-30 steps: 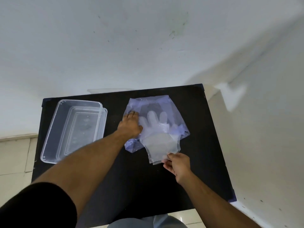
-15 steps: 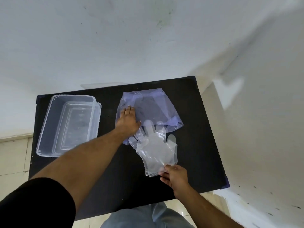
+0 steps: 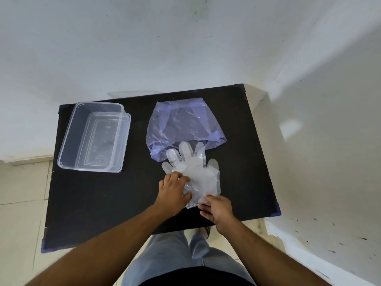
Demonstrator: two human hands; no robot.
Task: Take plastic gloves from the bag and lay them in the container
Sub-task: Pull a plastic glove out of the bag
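A stack of clear plastic gloves lies flat on the black table, fingers pointing away, fingertips just overlapping the mouth of the bluish plastic bag. My left hand rests on the gloves' left side near the cuff, fingers curled onto the plastic. My right hand pinches the cuff edge at the near end. The clear rectangular container stands at the table's far left, apart from both hands, with nothing but what looks like a lid or second tub inside it.
The table stands in a corner with white walls behind and to the right. Its near edge runs just under my right hand. Tiled floor shows on the left, and my legs are below the table edge.
My left hand left the bag and came down onto the gloves beside my right hand. The gloves now lie almost fully out of the bag, which has flattened.
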